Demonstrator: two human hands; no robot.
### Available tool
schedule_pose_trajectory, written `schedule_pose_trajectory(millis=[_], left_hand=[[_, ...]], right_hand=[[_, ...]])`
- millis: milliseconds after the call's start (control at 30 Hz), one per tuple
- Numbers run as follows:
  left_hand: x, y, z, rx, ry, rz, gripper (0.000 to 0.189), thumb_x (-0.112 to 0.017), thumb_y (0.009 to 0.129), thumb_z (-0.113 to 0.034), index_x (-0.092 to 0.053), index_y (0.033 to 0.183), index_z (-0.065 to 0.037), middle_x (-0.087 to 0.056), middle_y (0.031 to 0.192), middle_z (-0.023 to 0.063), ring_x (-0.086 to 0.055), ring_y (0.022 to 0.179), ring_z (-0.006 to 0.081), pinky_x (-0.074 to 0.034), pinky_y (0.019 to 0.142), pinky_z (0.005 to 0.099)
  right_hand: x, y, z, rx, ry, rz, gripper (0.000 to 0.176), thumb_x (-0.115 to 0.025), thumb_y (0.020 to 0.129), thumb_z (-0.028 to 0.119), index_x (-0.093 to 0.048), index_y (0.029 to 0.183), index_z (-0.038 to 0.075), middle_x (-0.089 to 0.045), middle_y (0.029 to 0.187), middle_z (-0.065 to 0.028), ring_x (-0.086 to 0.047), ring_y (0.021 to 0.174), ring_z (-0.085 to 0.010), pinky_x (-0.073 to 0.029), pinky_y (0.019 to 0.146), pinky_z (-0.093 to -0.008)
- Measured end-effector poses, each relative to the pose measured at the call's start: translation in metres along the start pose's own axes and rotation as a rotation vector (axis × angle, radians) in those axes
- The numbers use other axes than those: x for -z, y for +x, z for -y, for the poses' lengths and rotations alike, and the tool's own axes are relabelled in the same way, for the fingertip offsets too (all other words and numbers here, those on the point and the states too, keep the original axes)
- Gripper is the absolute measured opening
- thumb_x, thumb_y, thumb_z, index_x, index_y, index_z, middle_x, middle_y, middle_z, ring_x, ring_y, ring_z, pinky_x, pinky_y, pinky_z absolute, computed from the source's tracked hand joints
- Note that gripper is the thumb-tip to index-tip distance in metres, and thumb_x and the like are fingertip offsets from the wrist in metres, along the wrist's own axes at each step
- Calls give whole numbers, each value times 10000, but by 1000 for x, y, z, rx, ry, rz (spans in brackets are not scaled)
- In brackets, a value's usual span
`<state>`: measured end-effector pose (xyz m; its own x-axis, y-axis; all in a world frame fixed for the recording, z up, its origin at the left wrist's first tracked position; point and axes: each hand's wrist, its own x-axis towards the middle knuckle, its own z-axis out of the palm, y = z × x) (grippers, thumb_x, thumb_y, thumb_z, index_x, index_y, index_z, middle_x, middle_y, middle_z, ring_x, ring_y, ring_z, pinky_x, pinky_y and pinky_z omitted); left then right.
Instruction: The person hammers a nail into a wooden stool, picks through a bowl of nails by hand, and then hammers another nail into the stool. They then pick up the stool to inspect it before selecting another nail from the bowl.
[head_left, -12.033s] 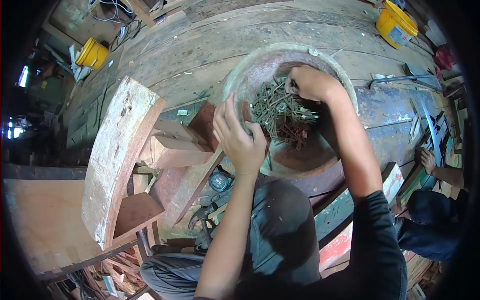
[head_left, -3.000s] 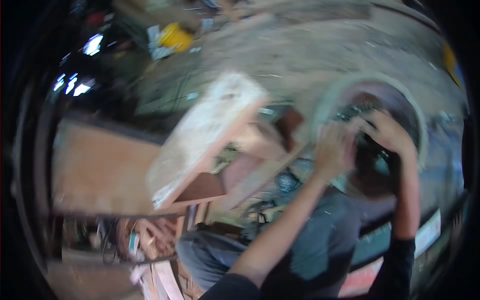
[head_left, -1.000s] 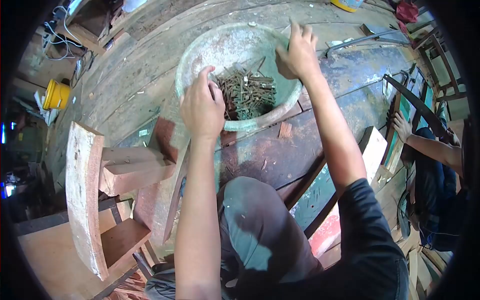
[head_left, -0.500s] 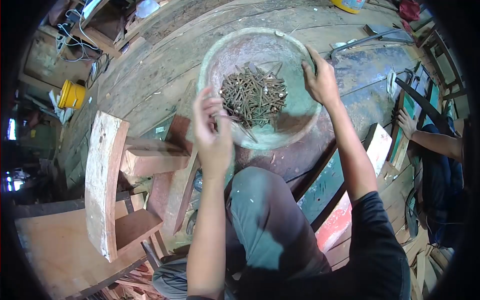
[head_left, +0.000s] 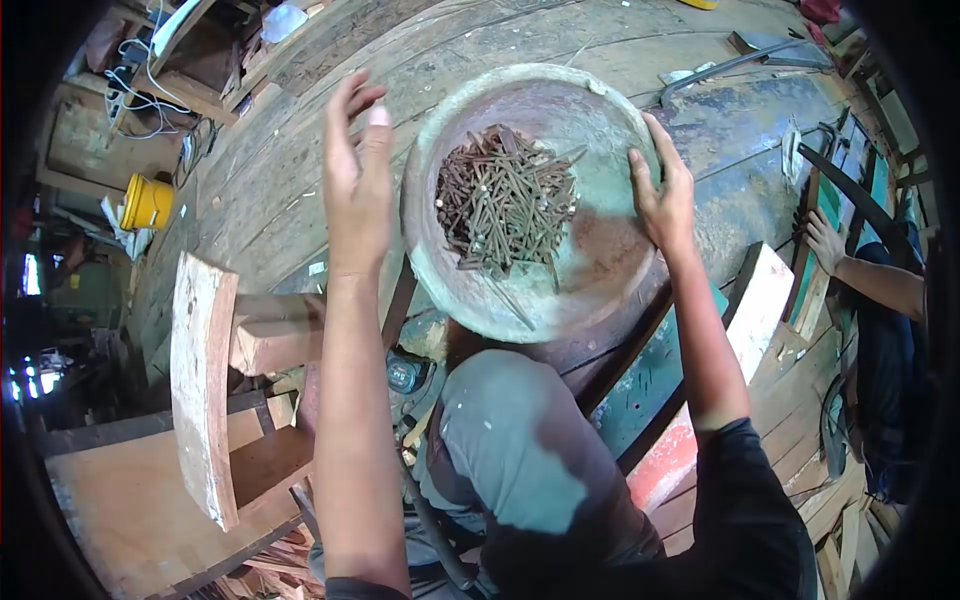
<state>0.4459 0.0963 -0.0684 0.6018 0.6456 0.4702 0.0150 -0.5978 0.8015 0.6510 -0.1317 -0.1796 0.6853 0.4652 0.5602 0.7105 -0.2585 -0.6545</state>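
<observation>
A large, worn round basin (head_left: 612, 135) stands in front of my knees and looks slightly tilted. Rusty nails (head_left: 510, 205) lie heaped in its left part, with a few loose ones near the front wall. On the right side, my right hand (head_left: 664, 195) grips the rim, its thumb inside and the fingers over the outer edge. My left hand (head_left: 358, 180) is raised left of the basin, apart from it, with fingers spread and nothing in them.
A curved wooden piece (head_left: 200, 390) stands at left beside a wooden block (head_left: 275, 345). A dark power tool (head_left: 405, 373) lies by my knee. Further off are a yellow bucket (head_left: 147, 202) and a metal bar (head_left: 725, 72). Another person's hand (head_left: 826, 242) rests on boards at right.
My left hand has moved away from the basin, up and left, its fingers spreading. The basin has shifted right and toward me with my right hand; the nails sit further left in it.
</observation>
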Motion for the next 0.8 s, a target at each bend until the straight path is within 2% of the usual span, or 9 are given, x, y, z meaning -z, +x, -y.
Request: schedule_pose_trajectory(millis=[67, 167, 267, 400, 567, 600, 667, 733, 800], left_hand=[[-18, 2, 7, -84, 55, 132, 581, -570, 1021, -309, -402, 1511, -45, -579, 1359, 170, -499, 1333, 286, -330, 1151, 423], [-41, -6, -4, -186, -22, 128, 639, -615, 998, -276, -370, 1540, -44, -586, 1348, 181, -514, 1315, 285, -327, 1155, 427], [-57, -10, -19, -261, 9, 217, 648, -576, 1006, -232, -314, 1570, -51, -499, 1474, 165, -498, 1344, 264, -340, 1132, 436], [-84, -24, -40, -380, 50, 265, 639, -542, 994, -118, -290, 1574, -32, -446, 1515, 180, -509, 1338, 274, -347, 1128, 440], [-88, -73, -60, -339, 110, 335, 647, -509, 961, -32, -256, 1549, 69, -356, 1561, 228, -460, 1372, 338, -306, 1169, 488], [-83, -86, -68, -347, 110, 340, 647, -509, 961, -32, -256, 1549, 69, -356, 1561, 228, -460, 1372, 338, -306, 1169, 488], [-71, -111, -83, -297, 438, 337, 710, -534, 926, 9, -208, 1552, 89, -333, 1563, 249, -382, 1426, 366, -272, 1192, 490], [-70, -127, -79, -195, 318, 260, 754, -538, 895, 43, -184, 1559, 83, -312, 1575, 247, -352, 1441, 374, -254, 1201, 485], [-62, -128, -85, -62, 212, 218, 868, -539, 832, 107, -105, 1583, 65, -260, 1606, 241, -295, 1478, 385, -204, 1226, 468]], right_hand=[[4, -3, -6, -55, 2, 0, 453, -631, 971, 108, -551, 1407, 14, -624, 1350, -233, -607, 1260, -380, -460, 1069, -423], [8, -12, -25, -50, 15, -31, 465, -640, 971, 107, -541, 1413, -1, -619, 1358, -238, -600, 1275, -376, -451, 1078, -420], [11, -26, -40, -56, -24, -66, 491, -650, 975, 117, -520, 1432, -8, -605, 1376, -247, -586, 1297, -372, -441, 1087, -411], [8, -36, -66, -132, 2, -90, 534, -651, 986, 151, -476, 1471, 13, -588, 1393, -255, -574, 1309, -379, -443, 1086, -411], [3, -22, -68, -128, 44, -38, 530, -617, 1012, 223, -457, 1501, 95, -571, 1418, -249, -555, 1330, -384, -455, 1079, -427], [2, -14, -60, -89, 60, -31, 505, -632, 1000, 248, -494, 1458, 86, -607, 1363, -244, -596, 1265, -401, -475, 1049, -434], [-7, -4, -46, -94, 74, -24, 492, -658, 983, 273, -530, 1411, 68, -628, 1322, -241, -615, 1219, -407, -487, 1024, -438], [-15, 7, -40, -191, 87, 35, 506, -736, 919, 380, -631, 1263, 23, -670, 1227, -227, -651, 1115, -405, -516, 953, -446], [-29, 17, -37, -126, 85, 53, 518, -750, 900, 402, -647, 1230, 16, -675, 1212, -226, -651, 1113, -405, -520, 947, -448]])
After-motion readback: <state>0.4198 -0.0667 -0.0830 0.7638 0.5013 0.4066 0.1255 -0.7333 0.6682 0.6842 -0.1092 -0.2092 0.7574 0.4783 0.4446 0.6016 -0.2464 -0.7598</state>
